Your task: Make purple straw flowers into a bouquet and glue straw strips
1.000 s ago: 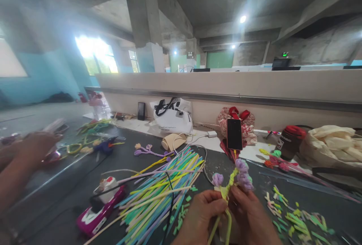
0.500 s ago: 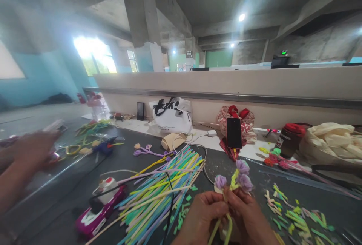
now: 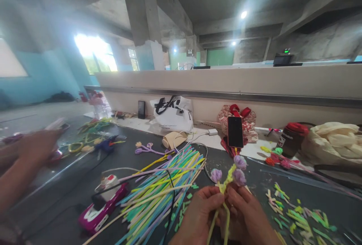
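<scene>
At the bottom centre, my left hand (image 3: pixel 206 207) pinches the yellow-green stems of a pipe-cleaner flower sprig (image 3: pixel 229 177). My right hand (image 3: pixel 243 205) is closed on the same sprig from the other side, its fingertips close to those of my left hand. Three purple fluffy blooms (image 3: pixel 239 177) top the sprig, one on the left and two on the right. Two yellow-green stem ends hang down between my hands. To the left lies a large pile of coloured pipe cleaners (image 3: pixel 161 188).
Cut green pieces (image 3: pixel 299 218) lie at right. Behind are a phone (image 3: pixel 235 131), white bag (image 3: pixel 172 114), dark red-lidded cup (image 3: pixel 291 139) and cream cloth bag (image 3: pixel 330 139). A magenta power strip (image 3: pixel 104 209) with cables sits left; another person's arm (image 3: pixel 26 162) reaches in at far left.
The sprig has shifted slightly left and up between my hands, and its blooms are turned a little. Both hands keep their hold. The background has shifted slightly right.
</scene>
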Demonstrator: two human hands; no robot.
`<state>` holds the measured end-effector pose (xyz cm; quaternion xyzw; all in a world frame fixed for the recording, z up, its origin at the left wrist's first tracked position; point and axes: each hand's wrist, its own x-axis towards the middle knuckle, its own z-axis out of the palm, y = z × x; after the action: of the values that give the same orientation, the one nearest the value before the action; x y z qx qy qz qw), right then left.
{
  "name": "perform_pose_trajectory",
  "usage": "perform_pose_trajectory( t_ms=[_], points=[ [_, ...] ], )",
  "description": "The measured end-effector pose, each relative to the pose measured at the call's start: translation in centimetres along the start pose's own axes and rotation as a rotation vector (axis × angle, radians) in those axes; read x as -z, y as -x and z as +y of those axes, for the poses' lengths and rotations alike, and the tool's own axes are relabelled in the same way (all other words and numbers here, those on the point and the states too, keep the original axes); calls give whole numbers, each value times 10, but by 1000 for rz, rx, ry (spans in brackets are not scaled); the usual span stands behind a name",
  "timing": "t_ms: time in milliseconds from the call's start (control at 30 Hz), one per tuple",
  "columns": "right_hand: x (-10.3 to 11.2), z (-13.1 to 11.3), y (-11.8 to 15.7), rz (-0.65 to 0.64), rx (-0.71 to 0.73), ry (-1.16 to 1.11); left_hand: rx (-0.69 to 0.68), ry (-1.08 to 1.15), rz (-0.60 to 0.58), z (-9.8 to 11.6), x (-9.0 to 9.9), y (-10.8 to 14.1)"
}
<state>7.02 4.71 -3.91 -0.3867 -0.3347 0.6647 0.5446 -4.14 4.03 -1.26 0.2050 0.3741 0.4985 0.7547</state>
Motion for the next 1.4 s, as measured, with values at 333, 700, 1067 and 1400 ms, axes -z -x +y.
perform_pose_trajectory(
  t_ms=[333, 700, 1067, 1400],
  points=[
    [-5, -15, 10, -73, 113, 527, -26, 106, 133, 8, 3, 1],
    [-5, -29, 15, 1, 305, 664, 3, 65, -54, 14, 2, 3],
    [1, -31, 23, -230, 801, 1517, -116, 62, -15, 6, -3, 1],
    [-1, -55, 25, -291, 1120, 1825, -138, -137, 11, 2, 0, -1]
  ],
)
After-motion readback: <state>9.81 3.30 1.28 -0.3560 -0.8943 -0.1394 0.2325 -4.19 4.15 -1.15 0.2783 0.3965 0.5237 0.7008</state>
